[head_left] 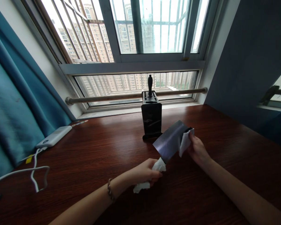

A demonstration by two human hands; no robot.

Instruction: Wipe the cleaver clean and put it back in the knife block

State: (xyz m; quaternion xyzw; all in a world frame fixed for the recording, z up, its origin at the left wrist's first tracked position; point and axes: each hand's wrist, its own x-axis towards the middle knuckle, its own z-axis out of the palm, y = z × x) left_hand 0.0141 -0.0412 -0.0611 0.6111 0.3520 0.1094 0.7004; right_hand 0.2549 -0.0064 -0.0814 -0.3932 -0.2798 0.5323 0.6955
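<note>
A wide cleaver blade (170,140) hangs tilted above the dark wooden table (89,156). My right hand (196,150) grips its handle end through a white tissue (184,142), fingers closed. My left hand (146,172) is closed round a crumpled white tissue (152,176) that touches the blade's lower corner. A black knife block (151,117) stands just behind the blade, with one dark handle (150,84) sticking up from it.
A white power bank (53,136) lies at the table's left, with a white cable (32,172) looping toward the near edge. Teal curtain (11,109) hangs on the left. A rail (131,95) runs along the window behind the block.
</note>
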